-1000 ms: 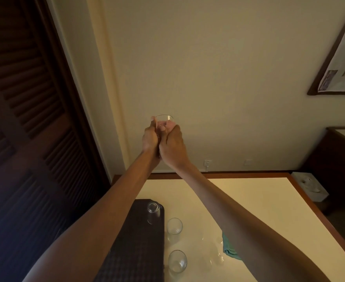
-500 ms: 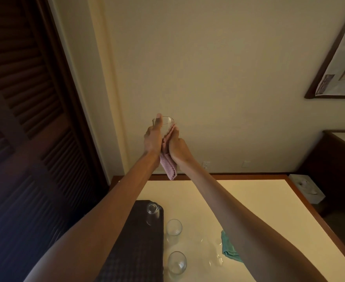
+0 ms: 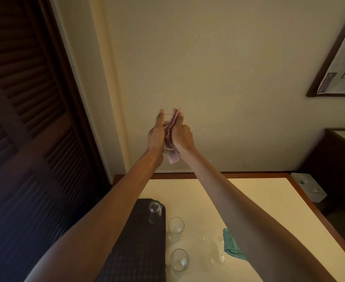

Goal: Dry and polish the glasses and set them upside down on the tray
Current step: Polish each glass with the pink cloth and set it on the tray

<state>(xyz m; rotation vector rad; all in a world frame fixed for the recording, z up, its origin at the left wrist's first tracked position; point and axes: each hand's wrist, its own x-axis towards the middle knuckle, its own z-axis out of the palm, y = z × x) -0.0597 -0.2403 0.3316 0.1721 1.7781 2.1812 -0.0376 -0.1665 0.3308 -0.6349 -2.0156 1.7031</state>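
Two upright glasses [image 3: 176, 225] on table [image 3: 259, 204] beside dark tray [image 3: 135, 251], one upside-down glass [image 3: 155, 210] on tray's far corner. Further out, raised against wall: left hand [image 3: 156, 135] wrapped round held glass [image 3: 166, 127], right hand [image 3: 182, 136] pinching pink cloth [image 3: 172, 139] against it.

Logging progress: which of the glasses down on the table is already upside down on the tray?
The glass at the dark tray's far right corner. The two clear glasses beside the tray stand rim-up on the table.

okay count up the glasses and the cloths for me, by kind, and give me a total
Glasses: 4, counting the held glass, the upside-down glass on the tray, the near upright glass and the far upright glass.
Cloths: 2, counting the pink cloth and the teal cloth.
Total: 6
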